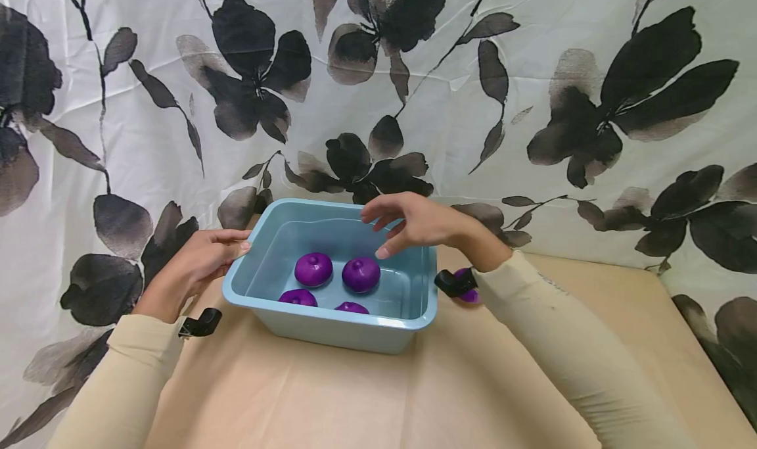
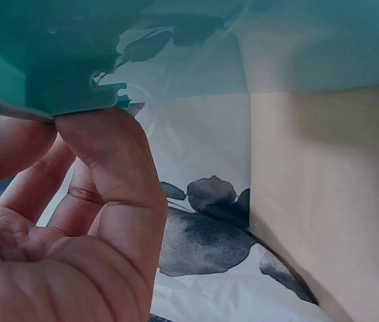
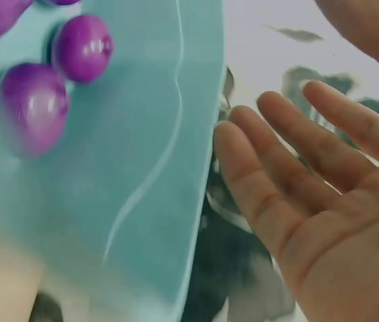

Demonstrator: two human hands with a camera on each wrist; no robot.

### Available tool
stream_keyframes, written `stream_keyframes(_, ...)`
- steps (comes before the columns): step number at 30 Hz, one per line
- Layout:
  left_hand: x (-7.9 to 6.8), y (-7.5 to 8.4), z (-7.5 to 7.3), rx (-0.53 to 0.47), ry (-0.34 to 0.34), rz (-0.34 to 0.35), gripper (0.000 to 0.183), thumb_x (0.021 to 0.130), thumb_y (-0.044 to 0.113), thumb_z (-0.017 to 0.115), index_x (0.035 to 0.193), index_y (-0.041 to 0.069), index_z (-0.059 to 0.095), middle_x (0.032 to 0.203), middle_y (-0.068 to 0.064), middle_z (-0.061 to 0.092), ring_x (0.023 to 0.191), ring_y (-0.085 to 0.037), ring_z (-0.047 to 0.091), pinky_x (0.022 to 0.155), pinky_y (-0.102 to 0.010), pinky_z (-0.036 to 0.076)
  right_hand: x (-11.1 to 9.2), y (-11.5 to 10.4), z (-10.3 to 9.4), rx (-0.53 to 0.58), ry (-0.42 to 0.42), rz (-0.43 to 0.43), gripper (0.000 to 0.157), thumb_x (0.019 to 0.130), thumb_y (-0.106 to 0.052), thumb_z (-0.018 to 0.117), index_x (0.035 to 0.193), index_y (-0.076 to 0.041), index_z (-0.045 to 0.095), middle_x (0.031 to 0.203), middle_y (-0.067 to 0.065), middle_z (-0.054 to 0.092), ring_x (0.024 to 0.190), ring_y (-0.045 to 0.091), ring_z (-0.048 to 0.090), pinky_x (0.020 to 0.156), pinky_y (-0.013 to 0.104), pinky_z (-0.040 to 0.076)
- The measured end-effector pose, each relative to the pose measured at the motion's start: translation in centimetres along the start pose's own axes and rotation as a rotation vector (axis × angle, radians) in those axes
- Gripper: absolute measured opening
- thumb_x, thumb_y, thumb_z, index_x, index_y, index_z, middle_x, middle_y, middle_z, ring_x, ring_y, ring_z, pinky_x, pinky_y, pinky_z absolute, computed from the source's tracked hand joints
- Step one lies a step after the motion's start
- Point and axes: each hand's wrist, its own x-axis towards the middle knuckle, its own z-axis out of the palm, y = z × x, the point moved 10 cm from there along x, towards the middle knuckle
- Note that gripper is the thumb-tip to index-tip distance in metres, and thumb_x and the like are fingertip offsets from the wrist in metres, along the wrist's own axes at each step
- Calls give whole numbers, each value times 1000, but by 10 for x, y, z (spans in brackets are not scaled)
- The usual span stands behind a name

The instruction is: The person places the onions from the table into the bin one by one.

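A light blue plastic tub [image 1: 337, 336] stands on the table, holding several glossy purple onions [image 1: 313, 269], round with a small nub on top. My left hand [image 1: 204, 261] pinches the tub's left rim; in the left wrist view the thumb and forefinger [image 2: 119, 154] meet at the rim's edge. Over the back right part of the tub hovers my right hand [image 1: 414, 222], fingers spread and loosely bent, holding nothing. The right wrist view shows its palm [image 3: 350, 248] and the onions [image 3: 35, 107] apart from it. The tub's front wall partly hides the two nearest onions.
Another purple object [image 1: 470, 296] lies on the table right of the tub, mostly hidden behind my right wrist and its black camera [image 1: 455, 283]. The tan tabletop [image 1: 331, 396] meets a white floral cloth [image 1: 449, 107] at the back.
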Motion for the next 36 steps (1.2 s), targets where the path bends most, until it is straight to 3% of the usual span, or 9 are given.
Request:
stream_keyframes(7,1,0,0,25,3,0,58,105,17,63,156,-3,43,97,22,67,89,4,66,79,-18,59,-64,42,-44,33,258,39,66,85,-10,85,144,-4,56,141,20,62,129,39,62,107,47,55)
stream_keyframes(14,1,-1,-3,-7,5,-1,60,105,16,63,155,-6,41,94,22,68,86,4,66,78,-19,59,-107,97,-51,-13,431,97,57,88,-10,83,139,-1,59,135,19,65,123,37,66,106,52,55)
stream_keyframes(23,0,-1,-1,5,10,9,59,104,16,63,155,-6,42,95,23,68,88,4,66,78,-18,59,-138,161,-27,-123,482,187,65,85,-14,85,140,4,56,142,26,60,133,48,56,110,62,47)
stream_keyframes(30,-2,-5,-1,14,14,1,58,104,16,63,154,-6,43,96,21,68,88,3,66,78,-19,60,-141,198,1,-229,470,279,84,75,-23,94,145,3,54,147,28,57,133,54,55,108,66,48)
stream_keyframes(36,0,-7,-2,17,26,5,58,104,16,65,153,-6,45,95,21,68,87,3,66,77,-19,60,-141,216,9,-252,486,339,88,73,-23,96,145,3,54,148,30,55,126,55,58,102,67,52)
